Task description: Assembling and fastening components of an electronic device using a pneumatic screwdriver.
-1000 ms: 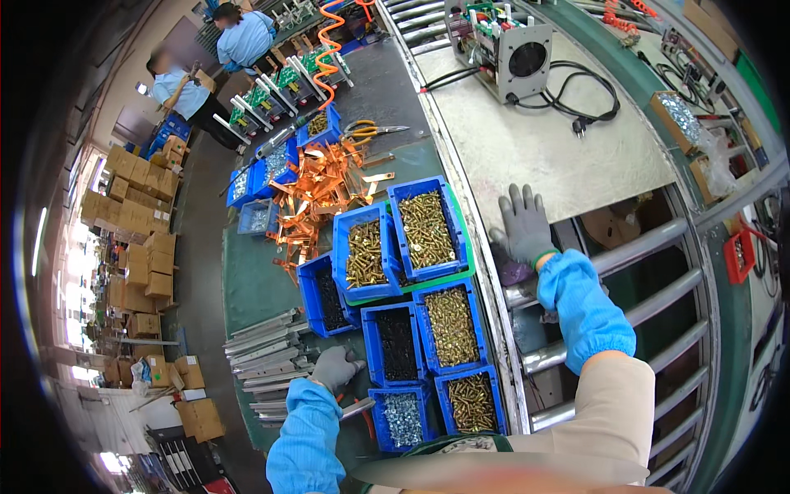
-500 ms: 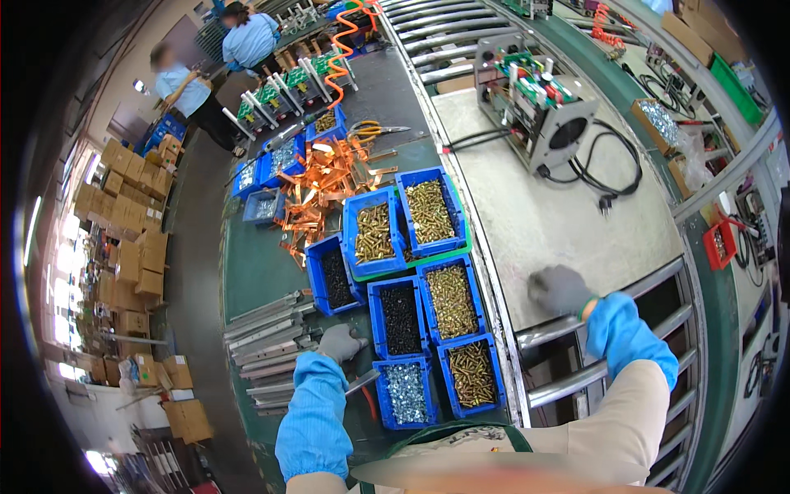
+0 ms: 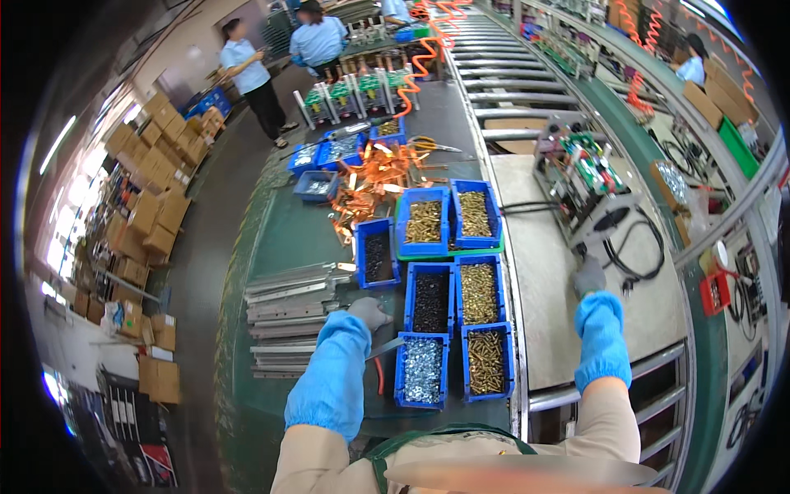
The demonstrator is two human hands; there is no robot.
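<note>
My left hand (image 3: 370, 313), in a grey glove, is low over the bench between a stack of grey metal strips (image 3: 292, 309) and the blue bin of black screws (image 3: 430, 303). Its fingers are curled in, and whatever may be inside them is hidden. On the right, my gloved right hand (image 3: 589, 278) reaches forward to the near lower corner of an open electronic unit (image 3: 586, 177) with a green circuit board and a fan. Its fingertips meet that corner; whether they grip it does not show. A black power cable (image 3: 638, 270) loops beside the unit.
Blue bins of brass-coloured screws (image 3: 424, 221) and silver fasteners (image 3: 422, 370) stand along the bench's right side. Copper pieces (image 3: 374, 181) are heaped beyond them, near orange-handled scissors (image 3: 428, 144). A roller conveyor (image 3: 527, 82) runs along the right. Other people stand far off.
My right hand has moved forward from the bare board to the unit's near corner. My left hand stays near the strips, its fingers more curled. The whole view has shifted.
</note>
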